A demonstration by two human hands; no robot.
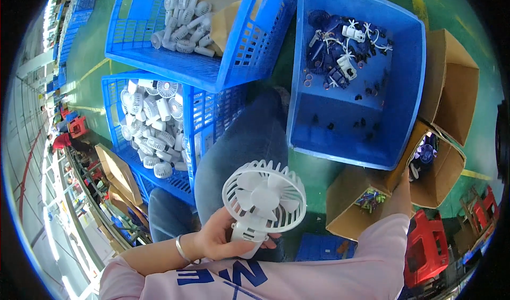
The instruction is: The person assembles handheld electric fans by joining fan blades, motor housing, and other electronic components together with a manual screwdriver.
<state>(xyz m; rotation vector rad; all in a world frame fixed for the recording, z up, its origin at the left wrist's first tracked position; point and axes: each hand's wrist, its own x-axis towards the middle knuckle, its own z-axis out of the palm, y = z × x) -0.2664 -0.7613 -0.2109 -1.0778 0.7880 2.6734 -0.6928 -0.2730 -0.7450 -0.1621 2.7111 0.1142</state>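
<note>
My left hand (226, 239) is closed round the handle of a white handheld fan (264, 198). The fan's round slatted cage faces up over my lap, and its blades show inside. My right forearm (401, 196) stretches out to the right, its wrist end at the edge of an open cardboard box (443, 178). The right hand's fingers are hidden there, so what they hold, if anything, does not show. Close to that arm, inside the box, lies a dark bundle with a shiny purplish round part (426, 152).
Two blue crates, one far (231, 69) and one at left (109, 114), hold many white fans. A blue bin (361, 164) contains loose white and dark parts. Another cardboard box (340, 215) holds small colourful pieces. Red stools (427, 247) stand at right.
</note>
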